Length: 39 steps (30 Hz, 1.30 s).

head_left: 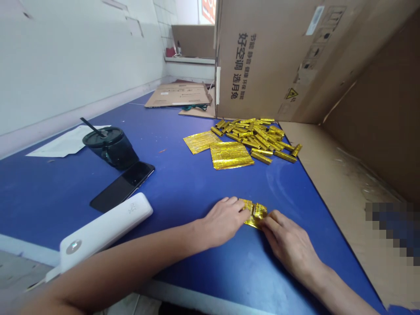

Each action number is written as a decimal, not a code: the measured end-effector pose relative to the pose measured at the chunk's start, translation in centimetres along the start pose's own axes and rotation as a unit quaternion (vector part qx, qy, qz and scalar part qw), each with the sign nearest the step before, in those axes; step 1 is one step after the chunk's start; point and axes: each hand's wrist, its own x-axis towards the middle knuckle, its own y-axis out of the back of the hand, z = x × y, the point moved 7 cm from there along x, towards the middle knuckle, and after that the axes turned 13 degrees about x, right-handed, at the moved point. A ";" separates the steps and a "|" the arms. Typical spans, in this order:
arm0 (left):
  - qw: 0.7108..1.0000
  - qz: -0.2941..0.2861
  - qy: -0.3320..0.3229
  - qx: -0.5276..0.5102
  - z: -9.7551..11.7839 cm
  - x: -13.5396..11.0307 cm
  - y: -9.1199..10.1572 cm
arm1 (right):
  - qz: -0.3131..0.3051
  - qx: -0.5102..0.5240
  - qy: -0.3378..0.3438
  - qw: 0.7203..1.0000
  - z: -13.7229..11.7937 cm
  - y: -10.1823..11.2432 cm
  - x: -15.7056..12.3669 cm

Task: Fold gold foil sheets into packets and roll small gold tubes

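**Q:** What is the count of finished and unfinished pieces?

**A:** On the blue table (170,197), toward its far right corner, lies a heap of rolled gold foil sticks (254,135). Beside it are two flat gold foil sheets (231,155), unrolled.

**Q:** State of the hands?

**A:** The left hand (223,221) and right hand (288,245) are partly closed, fingertips pressing a folded gold foil piece (255,214) between them, near the table's front edge.

**Q:** Condition of that piece?

**A:** Creased, with a narrow upturned fold at its centre.
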 end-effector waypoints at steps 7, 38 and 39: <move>0.999 0.006 -0.034 -0.015 0.5 -0.5 0.2 | -0.004 0.017 0.109 0.994 -0.9 0.8 -0.2; 0.991 -0.063 0.011 -0.117 -1.4 1.9 0.0 | -0.048 0.220 0.025 0.974 0.8 1.5 2.2; 0.990 -0.065 0.019 -0.123 -1.6 2.0 -0.2 | -0.050 0.239 0.015 0.970 1.0 1.5 2.4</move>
